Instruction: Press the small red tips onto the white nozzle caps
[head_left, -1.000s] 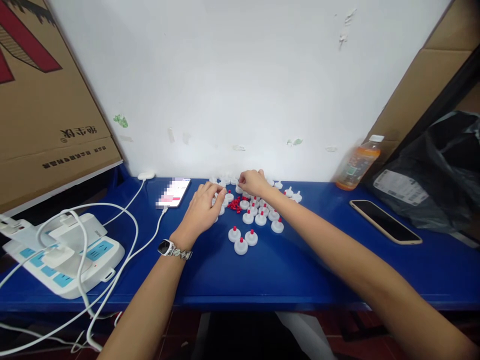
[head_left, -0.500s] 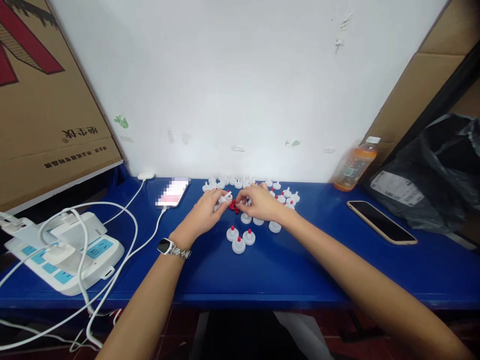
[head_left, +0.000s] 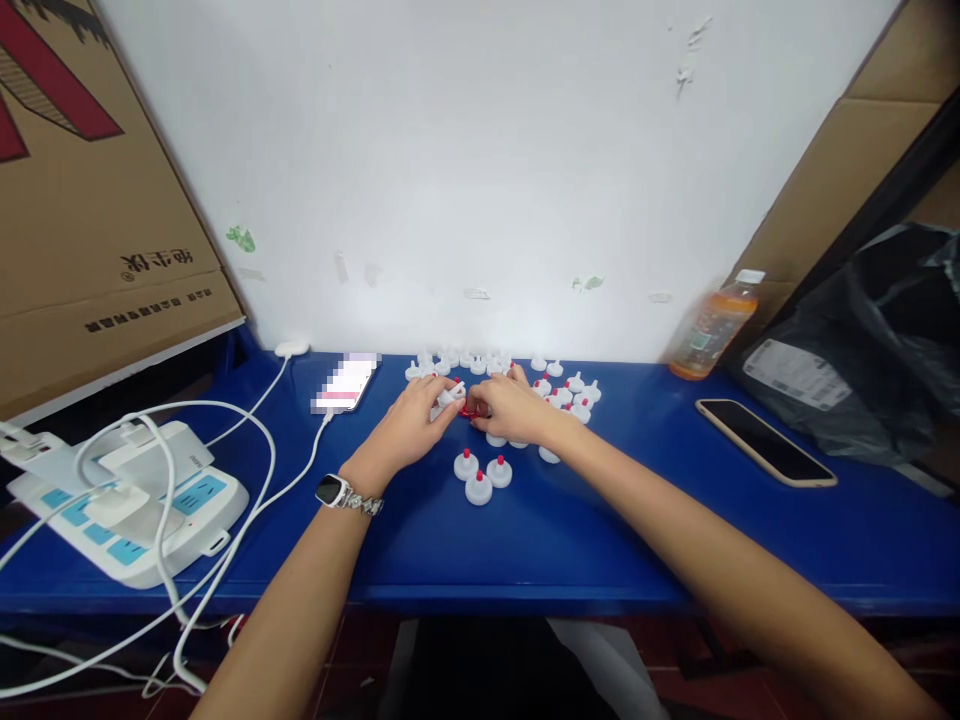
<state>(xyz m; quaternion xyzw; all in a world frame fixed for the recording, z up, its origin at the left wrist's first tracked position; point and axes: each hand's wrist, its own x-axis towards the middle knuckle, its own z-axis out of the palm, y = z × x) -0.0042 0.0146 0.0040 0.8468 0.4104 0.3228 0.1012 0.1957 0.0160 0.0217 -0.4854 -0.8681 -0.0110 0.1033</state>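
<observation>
My left hand is closed around a white plastic nozzle cap, its bare spout tilted up to the right. My right hand has its fingertips bent down together at a small pile of red tip caps, right beside my left fingers. Whether a red cap is pinched there is hidden. In front of my hands, a group of three nozzle caps stands upright with red tips on. More white caps with red tips are to the right, and bare white caps line the wall side.
A phone on a cable and a white power strip with looped cords are at left. On the right are a bottle of orange drink, another phone and a dark plastic bag. A white wall bounds the blue table.
My right hand has shifted slightly left and down, its fingertips now at the red caps. My left hand keeps its grip on the white nozzle cap and has hardly moved.
</observation>
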